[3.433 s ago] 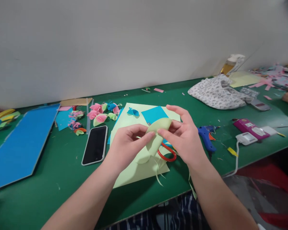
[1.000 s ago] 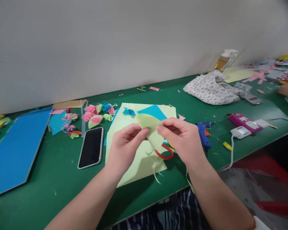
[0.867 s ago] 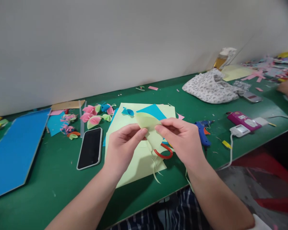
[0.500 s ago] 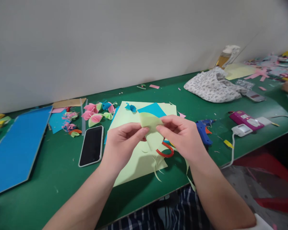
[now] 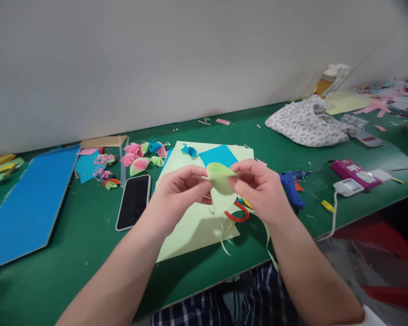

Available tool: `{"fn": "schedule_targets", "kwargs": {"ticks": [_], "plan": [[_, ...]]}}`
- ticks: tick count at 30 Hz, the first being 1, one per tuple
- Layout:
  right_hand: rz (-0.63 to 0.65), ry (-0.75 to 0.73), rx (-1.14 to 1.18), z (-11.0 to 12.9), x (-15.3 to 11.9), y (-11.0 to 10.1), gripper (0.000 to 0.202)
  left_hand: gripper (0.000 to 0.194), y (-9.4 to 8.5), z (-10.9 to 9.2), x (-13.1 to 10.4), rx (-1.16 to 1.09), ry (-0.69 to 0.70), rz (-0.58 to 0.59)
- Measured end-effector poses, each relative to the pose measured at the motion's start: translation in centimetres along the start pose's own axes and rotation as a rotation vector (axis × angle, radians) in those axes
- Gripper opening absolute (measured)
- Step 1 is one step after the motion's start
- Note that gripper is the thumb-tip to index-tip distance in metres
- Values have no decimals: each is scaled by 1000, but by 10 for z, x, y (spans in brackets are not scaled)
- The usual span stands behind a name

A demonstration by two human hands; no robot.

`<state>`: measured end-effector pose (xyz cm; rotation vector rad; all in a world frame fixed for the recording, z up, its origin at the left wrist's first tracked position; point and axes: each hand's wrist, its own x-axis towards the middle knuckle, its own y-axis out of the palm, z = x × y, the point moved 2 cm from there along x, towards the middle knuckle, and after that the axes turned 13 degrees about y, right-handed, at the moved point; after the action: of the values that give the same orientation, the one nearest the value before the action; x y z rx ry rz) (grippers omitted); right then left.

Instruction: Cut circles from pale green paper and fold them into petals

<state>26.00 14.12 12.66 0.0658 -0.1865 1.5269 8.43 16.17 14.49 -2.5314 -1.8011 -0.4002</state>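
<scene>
A pale green paper piece (image 5: 223, 195), curved and partly folded over at its top, is held up between my two hands. My left hand (image 5: 180, 194) pinches its left edge between thumb and fingers. On the opposite edge, my right hand (image 5: 258, 188) grips it the same way. Beneath lie pale green sheets (image 5: 187, 240) and a blue paper square (image 5: 218, 155). Red-handled scissors (image 5: 240, 216) rest under the held piece, their blades hidden. Thin green paper offcuts (image 5: 223, 240) curl nearby. A small blue paper flower (image 5: 189, 151) sits on the sheets' far part.
Left of the sheets are a phone (image 5: 133, 202), pink and green paper flowers (image 5: 139, 164) and a large blue board (image 5: 30, 203). To the right lie a blue glue gun (image 5: 293, 188), a magenta device (image 5: 353, 172) with a white cable, and a patterned cloth bag (image 5: 306, 122).
The paper's top edge now curls over more, and its lower part has turned between my fingers. Both hands still grip it. The view has shifted slightly left.
</scene>
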Motion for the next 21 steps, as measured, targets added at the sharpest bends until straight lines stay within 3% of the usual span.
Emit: {"fn": "schedule_targets", "kwargs": {"ticks": [5,7,11,16,19,21], "plan": [[175,-82,66,5,2,-4,16,5,0,-1,1,-107,-90,61],[179,-105,39,6,1,-5,18,4,0,-2,2,-121,-111,81],[46,-195,-131,5,-2,-6,24,9,0,0,0,-165,-189,58],[-100,-428,-331,5,-6,-2,30,39,5,1,-2,-176,-237,83],[-134,-497,-390,5,-6,-1,31,40,6,1,-3,-129,-222,102],[-164,-454,-355,4,-6,-1,30,36,6,2,-2,-120,-195,93]]}}
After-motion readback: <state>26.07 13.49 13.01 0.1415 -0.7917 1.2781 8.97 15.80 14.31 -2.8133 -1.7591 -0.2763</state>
